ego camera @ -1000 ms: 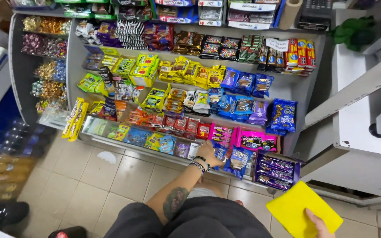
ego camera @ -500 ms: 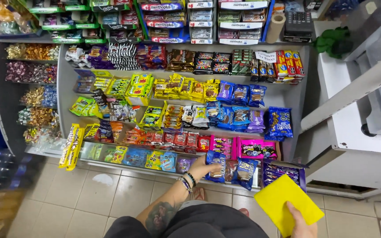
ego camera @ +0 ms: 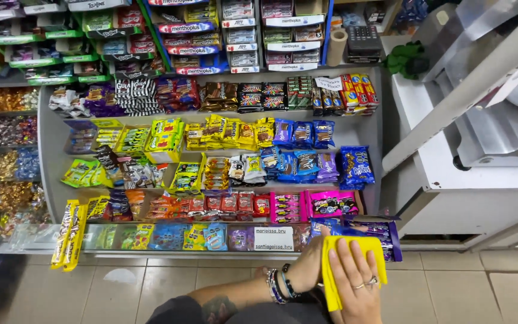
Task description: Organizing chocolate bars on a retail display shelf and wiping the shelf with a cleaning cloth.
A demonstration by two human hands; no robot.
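Observation:
My left hand (ego camera: 308,264), with bracelets on the wrist, reaches to the right end of the bottom shelf and grips a blue snack packet (ego camera: 338,230); only the packet's top edge shows. My right hand (ego camera: 355,282), with rings, lies with fingers spread on a yellow cloth (ego camera: 355,247) and presses it over that packet. The cloth folds down along the left side of my right hand. Purple packets (ego camera: 385,231) sit just behind the cloth.
A grey curved snack rack (ego camera: 370,135) holds several rows of sweets and biscuit packets, with pink packets (ego camera: 325,204) and a white label card (ego camera: 274,238) near my hands. A white and metal counter (ego camera: 451,174) stands at the right. Below is a tiled floor (ego camera: 121,288).
The view moved closer to the rack. My right hand brought the yellow cloth left and up onto the packet that my left hand holds at the bottom shelf.

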